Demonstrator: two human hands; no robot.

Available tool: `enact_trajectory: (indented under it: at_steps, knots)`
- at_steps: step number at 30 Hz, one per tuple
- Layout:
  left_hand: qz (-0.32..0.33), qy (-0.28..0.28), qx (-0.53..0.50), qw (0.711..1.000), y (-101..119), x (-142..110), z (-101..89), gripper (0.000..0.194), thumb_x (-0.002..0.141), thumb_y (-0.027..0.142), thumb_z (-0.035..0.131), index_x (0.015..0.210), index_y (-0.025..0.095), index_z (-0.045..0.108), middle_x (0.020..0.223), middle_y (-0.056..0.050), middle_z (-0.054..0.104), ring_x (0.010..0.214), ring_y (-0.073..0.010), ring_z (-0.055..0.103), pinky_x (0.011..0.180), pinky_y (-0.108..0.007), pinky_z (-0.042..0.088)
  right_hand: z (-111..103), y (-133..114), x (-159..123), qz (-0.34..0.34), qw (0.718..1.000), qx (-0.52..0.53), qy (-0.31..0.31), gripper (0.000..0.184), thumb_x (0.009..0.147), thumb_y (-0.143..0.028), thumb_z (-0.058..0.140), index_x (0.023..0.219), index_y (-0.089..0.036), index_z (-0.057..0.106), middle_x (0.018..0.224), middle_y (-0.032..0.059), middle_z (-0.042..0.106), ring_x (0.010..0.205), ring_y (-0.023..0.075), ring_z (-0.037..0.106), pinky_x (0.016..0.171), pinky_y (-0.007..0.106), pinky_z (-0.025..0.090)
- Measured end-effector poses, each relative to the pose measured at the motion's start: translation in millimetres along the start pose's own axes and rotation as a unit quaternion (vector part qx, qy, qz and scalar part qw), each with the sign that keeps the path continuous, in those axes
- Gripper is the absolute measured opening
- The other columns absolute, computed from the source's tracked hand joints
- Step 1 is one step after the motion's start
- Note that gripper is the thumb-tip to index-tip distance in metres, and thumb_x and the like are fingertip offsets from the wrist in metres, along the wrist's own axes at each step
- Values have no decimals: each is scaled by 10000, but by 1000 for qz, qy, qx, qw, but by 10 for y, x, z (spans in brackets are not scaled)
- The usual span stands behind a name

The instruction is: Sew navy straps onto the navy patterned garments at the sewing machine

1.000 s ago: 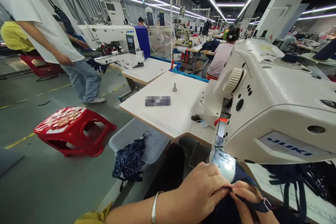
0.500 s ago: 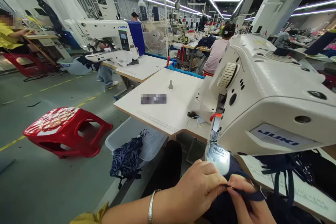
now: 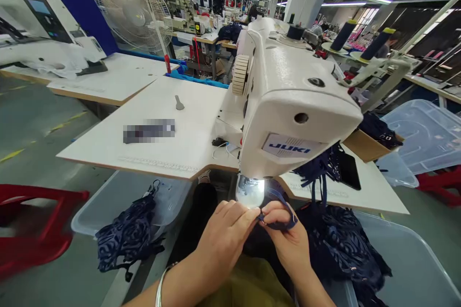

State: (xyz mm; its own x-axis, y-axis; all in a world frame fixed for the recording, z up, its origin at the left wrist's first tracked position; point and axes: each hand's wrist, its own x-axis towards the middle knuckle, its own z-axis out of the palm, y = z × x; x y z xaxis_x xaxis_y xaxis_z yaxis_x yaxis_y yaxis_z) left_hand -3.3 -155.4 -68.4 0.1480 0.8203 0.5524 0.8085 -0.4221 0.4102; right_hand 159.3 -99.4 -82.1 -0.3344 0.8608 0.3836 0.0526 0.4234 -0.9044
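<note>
My left hand (image 3: 227,228) and my right hand (image 3: 286,232) meet fingertip to fingertip just under the lit front end of the white sewing machine (image 3: 288,105). Both pinch a narrow navy fabric strap (image 3: 276,224), which loops around the fingers of my right hand. The exact spot where it is gripped is mostly covered by my fingertips. A bright lamp shines on the machine's clear guard (image 3: 251,193), right behind my fingers. More navy fabric pieces (image 3: 345,244) hang beside my right forearm.
A clear bin (image 3: 173,201) with a navy garment (image 3: 131,230) stands at lower left. Another bin (image 3: 406,249) is at lower right. The white tabletop (image 3: 194,139) bears a small grey tool (image 3: 179,102); a dark phone (image 3: 349,170) lies right. A red stool (image 3: 39,220) stands left.
The view has swung right, so the machine and hands appear further left, and the right-hand bin and phone have come into view. Both hands keep their pinch on the strap.
</note>
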Motion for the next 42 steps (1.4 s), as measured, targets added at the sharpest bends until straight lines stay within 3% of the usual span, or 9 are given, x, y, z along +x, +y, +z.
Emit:
enact_trajectory:
  at_steps: [6, 15, 17, 20, 23, 26, 30, 36, 42]
  knots:
    - [-33, -1, -39, 999, 10, 16, -1, 237, 974, 158, 393, 1160, 207, 533, 869, -15, 585, 750, -143, 504, 718, -284, 397, 36, 114, -66, -39, 999, -19, 17, 152, 814, -111, 628, 757, -247, 667, 857, 17, 650, 782, 151, 633, 717, 270, 536]
    - [-43, -20, -62, 997, 17, 51, -30, 223, 979, 179, 382, 1089, 216, 572, 812, 0, 565, 712, -141, 479, 682, -277, 375, -45, 46, -57, -99, 990, -93, -31, 200, 831, -78, 574, 869, -266, 630, 882, 4, 645, 819, 148, 635, 743, 279, 519]
    - [-50, -35, -75, 995, 8, 68, -49, 208, 978, 198, 395, 1031, 228, 593, 789, 9, 563, 704, -138, 488, 668, -275, 373, -68, -17, -23, -64, 991, -102, -56, 127, 849, -128, 577, 848, -246, 622, 857, 3, 641, 783, 139, 626, 722, 261, 509]
    - [-56, -59, -65, 995, -18, 92, -72, 174, 966, 232, 439, 955, 235, 612, 774, 17, 578, 687, -137, 509, 646, -278, 373, -74, -117, 78, 53, 990, -97, -90, 69, 869, -260, 584, 830, -215, 618, 820, 8, 643, 745, 141, 614, 660, 234, 493]
    - [-60, -11, 17, 998, -60, 86, -63, 150, 951, 242, 472, 994, 202, 610, 863, -20, 621, 774, -160, 563, 702, -299, 410, -31, -148, 204, 128, 983, -110, -72, 155, 866, -348, 580, 866, -197, 619, 791, 7, 641, 708, 144, 596, 622, 227, 477]
    - [19, 60, 102, 993, -128, 27, -16, 238, 931, 189, 515, 1161, 166, 569, 1095, -68, 649, 1037, -177, 577, 893, -316, 406, 44, -87, 284, 124, 981, -142, -42, 153, 866, -331, 564, 900, -193, 620, 745, -1, 615, 674, 141, 567, 636, 240, 473]
    - [157, 20, 152, 976, -253, -65, 56, 329, 954, 118, 436, 1267, 151, 533, 1248, -50, 625, 1251, -146, 481, 1068, -304, 289, 113, 20, 322, 121, 986, -118, -12, 166, 846, -303, 576, 973, -196, 591, 838, 23, 614, 742, 155, 572, 686, 264, 492]
    - [130, 15, 134, 982, -355, -71, 124, 336, 982, 113, 381, 1242, 226, 562, 1243, -3, 637, 1242, -107, 488, 1059, -324, 202, 68, 87, 462, 181, 982, 35, -42, 195, 848, -344, 566, 981, -219, 497, 726, -26, 537, 711, 142, 563, 645, 239, 486]
    - [71, 44, 144, 986, -299, -61, 269, 340, 949, 132, 455, 1247, 256, 563, 1206, 0, 656, 1201, -145, 534, 981, -327, 272, -5, 148, 663, 161, 982, -90, -27, 133, 869, -319, 493, 850, -193, 531, 736, -2, 578, 723, 156, 557, 682, 268, 455]
